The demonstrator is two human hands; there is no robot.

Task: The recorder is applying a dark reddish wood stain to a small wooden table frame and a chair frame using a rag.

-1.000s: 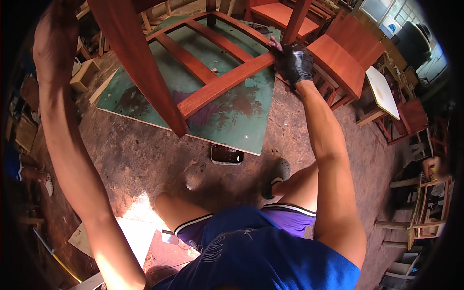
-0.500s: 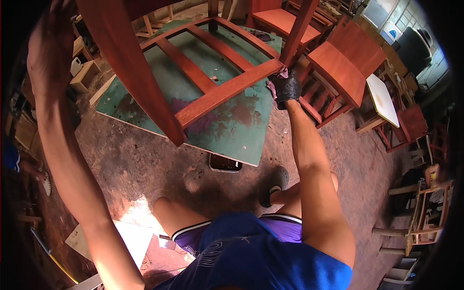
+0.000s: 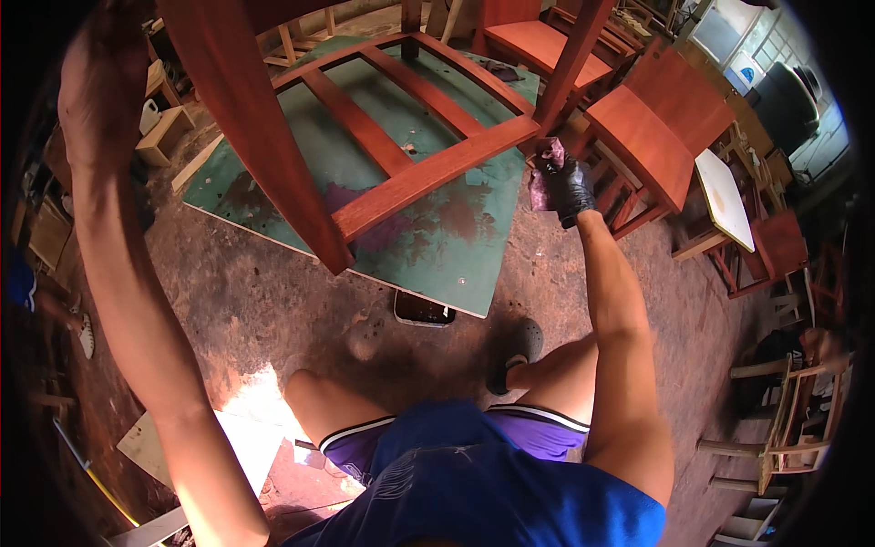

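Observation:
A reddish-brown wooden chair [image 3: 428,187] stands tilted on a paint-stained green board [image 3: 474,264], its slatted frame toward me. My right hand [image 3: 567,187], in a black glove, is closed on a crumpled pinkish rag [image 3: 539,193]. It is just right of the chair's near right corner, with a small gap between. My left hand [image 3: 105,91], bare, is raised at the upper left beside the chair's broad upright. Its fingers run into the dark rim of the picture, so their grip is hidden.
More reddish chairs [image 3: 652,137] stand at the right, close to my right hand. Beyond them is a white-topped table [image 3: 725,199]. A small dark-filled tray [image 3: 424,308] sits under the board's near edge. Unpainted wooden frames [image 3: 802,419] are at the lower right; a person's foot [image 3: 87,335] shows at far left.
My right hand has drawn the rag away from the chair's corner, to the right and slightly toward me. The left hand and the chair have hardly shifted.

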